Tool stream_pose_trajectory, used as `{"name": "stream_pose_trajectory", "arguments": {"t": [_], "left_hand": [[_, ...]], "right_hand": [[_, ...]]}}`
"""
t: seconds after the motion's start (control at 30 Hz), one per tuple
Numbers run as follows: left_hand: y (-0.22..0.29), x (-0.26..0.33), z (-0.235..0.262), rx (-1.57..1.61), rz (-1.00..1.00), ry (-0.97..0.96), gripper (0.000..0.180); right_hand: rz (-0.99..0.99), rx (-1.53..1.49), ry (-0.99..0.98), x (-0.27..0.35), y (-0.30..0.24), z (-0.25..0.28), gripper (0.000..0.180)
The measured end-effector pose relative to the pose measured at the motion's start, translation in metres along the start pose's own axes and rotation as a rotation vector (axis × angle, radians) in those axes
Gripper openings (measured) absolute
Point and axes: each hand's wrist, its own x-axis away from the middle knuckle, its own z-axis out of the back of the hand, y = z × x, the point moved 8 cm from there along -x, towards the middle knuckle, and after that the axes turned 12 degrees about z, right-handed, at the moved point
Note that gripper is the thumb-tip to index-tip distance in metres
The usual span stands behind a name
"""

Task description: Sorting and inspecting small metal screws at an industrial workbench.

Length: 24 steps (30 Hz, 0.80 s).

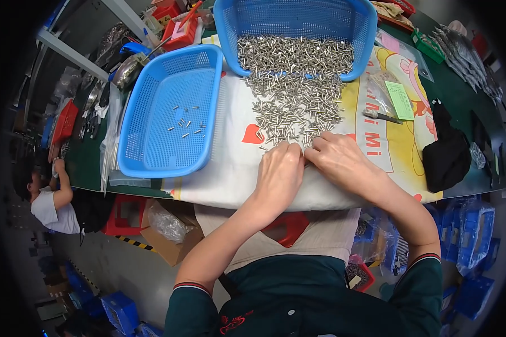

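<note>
A heap of small silvery metal pins spills out of a tipped blue plastic basket onto a patterned cloth. At the heap's near tip, my left hand and my right hand lie close side by side, fingers curled down and pressed together among the nearest pins. Whatever the fingertips hold is hidden beneath the hands. To the left stands a shallow blue basket with several loose pins on its bottom.
Right of the heap lie a clear bag with a green label, a black marker and a black cloth. A red bin and tools crowd the back left. Far left, another person works.
</note>
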Motion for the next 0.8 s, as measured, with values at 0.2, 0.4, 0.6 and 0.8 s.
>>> {"name": "stream_pose_trajectory", "arguments": {"t": [0.2,0.4,0.6,0.8], "left_hand": [[0.007,-0.001,-0.008,-0.138,-0.041,-0.038,0.004],[0.011,0.0,-0.01,-0.209,-0.111,-0.14,0.002],[0.011,0.009,-0.008,-0.132,-0.082,-0.118,0.005],[0.016,0.012,-0.01,-0.223,-0.178,-0.1,0.006]], "right_hand": [[-0.041,0.073,-0.09,0.012,0.001,0.001,0.008],[-0.053,0.127,-0.078,0.018,0.001,0.006,0.008],[-0.054,0.114,-0.039,0.019,-0.001,0.006,0.008],[-0.087,0.106,-0.038,0.021,0.001,0.0,0.007]]}}
